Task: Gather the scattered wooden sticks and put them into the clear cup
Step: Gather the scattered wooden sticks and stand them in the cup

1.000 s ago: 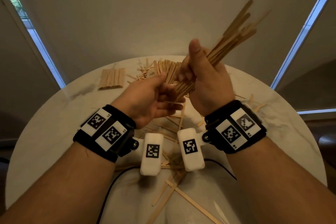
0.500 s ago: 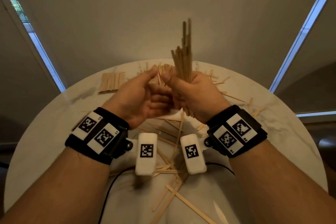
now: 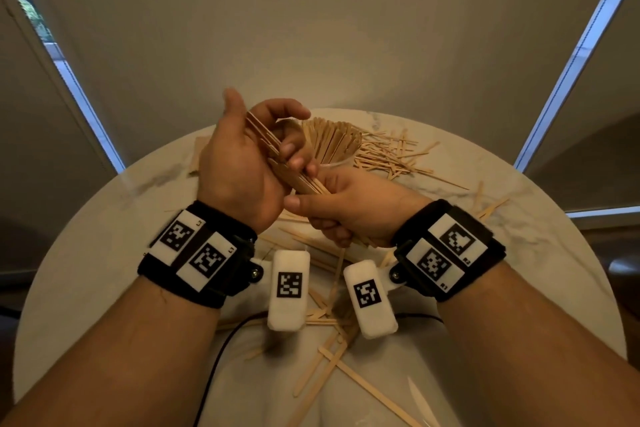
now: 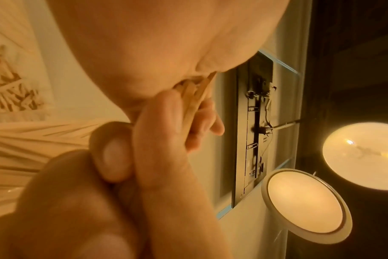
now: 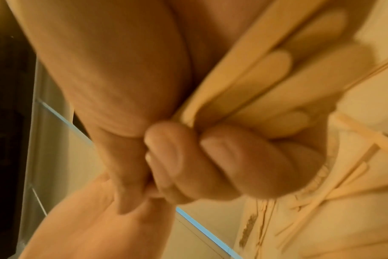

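Observation:
Both hands hold one bundle of wooden sticks (image 3: 265,137) above the round table. My left hand (image 3: 239,163) wraps its upper part, fingers curled over the top. My right hand (image 3: 356,211) grips the lower end; the right wrist view shows the fingers curled round the flat sticks (image 5: 255,70). The bundle slants up and to the left. Just behind the hands stands the clear cup (image 3: 341,163), packed with upright sticks (image 3: 332,140). Loose sticks (image 3: 391,156) lie scattered right of the cup, and more of them (image 3: 329,340) lie near the front edge.
The white marble table (image 3: 104,218) is round, its edges close on all sides. A small flat stack of sticks (image 3: 195,152) lies at the back left, partly hidden by my left hand. A black cable (image 3: 221,350) crosses the near side.
The bundle stood upright in my right hand; now it slants up-left and my left hand has risen and closed around its upper part. My right hand has dropped lower.

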Demonstrator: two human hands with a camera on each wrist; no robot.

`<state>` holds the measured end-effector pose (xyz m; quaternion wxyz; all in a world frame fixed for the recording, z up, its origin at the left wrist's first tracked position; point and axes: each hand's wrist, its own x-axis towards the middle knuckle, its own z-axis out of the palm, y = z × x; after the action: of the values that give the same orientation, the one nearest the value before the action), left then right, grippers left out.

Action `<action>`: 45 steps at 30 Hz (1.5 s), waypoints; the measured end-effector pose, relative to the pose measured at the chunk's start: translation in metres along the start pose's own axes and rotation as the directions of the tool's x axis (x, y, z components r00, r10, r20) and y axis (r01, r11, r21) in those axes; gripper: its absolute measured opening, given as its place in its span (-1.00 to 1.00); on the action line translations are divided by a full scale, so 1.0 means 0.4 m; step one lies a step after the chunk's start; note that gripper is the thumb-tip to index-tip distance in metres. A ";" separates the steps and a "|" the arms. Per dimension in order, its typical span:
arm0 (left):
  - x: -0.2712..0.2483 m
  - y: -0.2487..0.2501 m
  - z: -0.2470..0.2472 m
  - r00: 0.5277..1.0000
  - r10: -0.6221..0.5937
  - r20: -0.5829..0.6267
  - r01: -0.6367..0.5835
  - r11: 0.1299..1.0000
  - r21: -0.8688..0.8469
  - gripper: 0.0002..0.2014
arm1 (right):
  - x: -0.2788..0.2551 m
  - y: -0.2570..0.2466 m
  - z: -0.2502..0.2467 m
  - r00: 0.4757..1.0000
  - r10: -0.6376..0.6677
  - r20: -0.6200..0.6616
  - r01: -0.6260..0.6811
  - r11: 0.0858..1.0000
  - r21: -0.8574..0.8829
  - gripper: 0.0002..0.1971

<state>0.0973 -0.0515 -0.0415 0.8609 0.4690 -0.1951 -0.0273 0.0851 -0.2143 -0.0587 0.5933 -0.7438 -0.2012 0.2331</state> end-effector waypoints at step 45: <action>0.025 0.023 0.009 0.953 0.038 -0.299 0.095 0.903 0.419 -0.92 | 0.026 -0.092 -0.053 0.709 -0.248 -0.660 0.402 0.911 0.090 -0.75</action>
<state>0.1038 -0.0515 -0.0293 0.7557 0.6482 -0.0564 0.0751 0.1050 -0.2171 -0.0201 0.7385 -0.6575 -0.0896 -0.1193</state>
